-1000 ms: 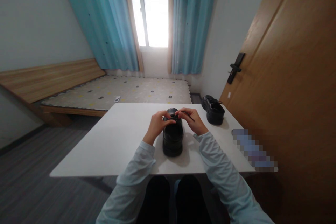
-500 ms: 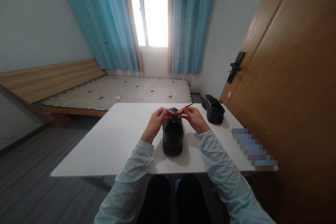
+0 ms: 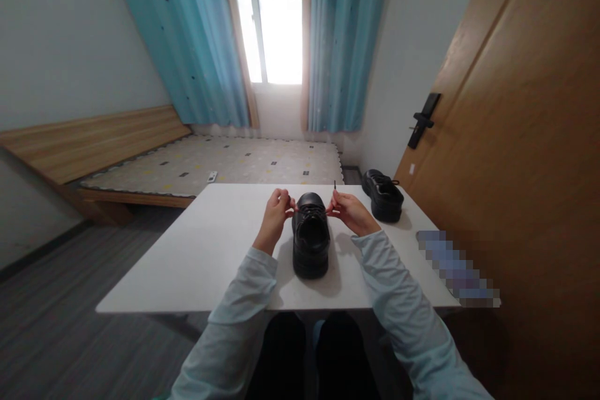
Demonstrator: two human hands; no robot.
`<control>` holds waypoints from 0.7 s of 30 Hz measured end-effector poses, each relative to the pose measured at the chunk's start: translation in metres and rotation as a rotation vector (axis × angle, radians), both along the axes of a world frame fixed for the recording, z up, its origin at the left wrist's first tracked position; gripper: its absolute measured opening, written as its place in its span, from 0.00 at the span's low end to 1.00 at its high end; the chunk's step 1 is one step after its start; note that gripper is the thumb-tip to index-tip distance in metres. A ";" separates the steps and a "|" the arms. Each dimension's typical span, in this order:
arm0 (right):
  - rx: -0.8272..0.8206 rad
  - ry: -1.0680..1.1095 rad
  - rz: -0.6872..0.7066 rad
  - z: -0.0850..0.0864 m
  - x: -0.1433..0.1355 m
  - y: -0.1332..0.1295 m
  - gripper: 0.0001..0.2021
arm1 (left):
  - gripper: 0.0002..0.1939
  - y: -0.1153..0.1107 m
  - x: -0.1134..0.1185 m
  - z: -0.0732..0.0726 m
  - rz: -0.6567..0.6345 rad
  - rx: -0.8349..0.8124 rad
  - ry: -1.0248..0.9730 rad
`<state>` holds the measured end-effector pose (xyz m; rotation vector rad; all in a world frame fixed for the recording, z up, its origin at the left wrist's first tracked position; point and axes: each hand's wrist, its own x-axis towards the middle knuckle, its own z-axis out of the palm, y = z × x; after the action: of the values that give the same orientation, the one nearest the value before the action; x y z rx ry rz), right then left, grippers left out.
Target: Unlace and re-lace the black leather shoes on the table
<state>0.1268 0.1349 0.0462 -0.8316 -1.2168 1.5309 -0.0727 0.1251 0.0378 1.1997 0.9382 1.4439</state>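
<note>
A black lace-up shoe [image 3: 310,256] stands upright on the white table [image 3: 197,262] in front of me, its heel toward me. To its left, my left hand [image 3: 276,212] is closed in a pinch beside the lacing, on what looks like one end of the shoelace. On the other side, my right hand [image 3: 345,209] pinches the opposite shoelace end [image 3: 334,185], whose dark tip sticks up above the fingers. The lace between the hands crosses the shoe's tongue, though the finer strands are hard to make out.
A second black shoe [image 3: 385,200] stands at the table's far right. A blurred-out bluish item [image 3: 452,265] lies along the right edge. Beyond the table is a bed [image 3: 244,162] with a small white object [image 3: 212,176] on it. A wooden door [image 3: 510,156] rises close on the right.
My hands have moved apart, from meeting over the lacing to either side of the shoe. The lace end in my right hand now points up instead of slanting right.
</note>
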 end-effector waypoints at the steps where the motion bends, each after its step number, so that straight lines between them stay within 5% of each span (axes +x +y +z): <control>1: -0.017 -0.005 0.002 0.000 0.001 0.001 0.22 | 0.18 0.001 -0.001 -0.001 0.029 -0.005 0.033; 16: -0.060 -0.019 0.202 0.003 0.006 -0.002 0.22 | 0.17 0.006 -0.004 -0.006 0.025 0.030 0.264; 21: -0.004 -0.074 0.258 0.011 0.017 -0.005 0.33 | 0.15 0.006 -0.007 -0.006 -0.008 0.125 0.425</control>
<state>0.1434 0.1300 0.0572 -0.7621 -1.4198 1.7205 -0.0792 0.1307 0.0316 1.6417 1.1374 1.2780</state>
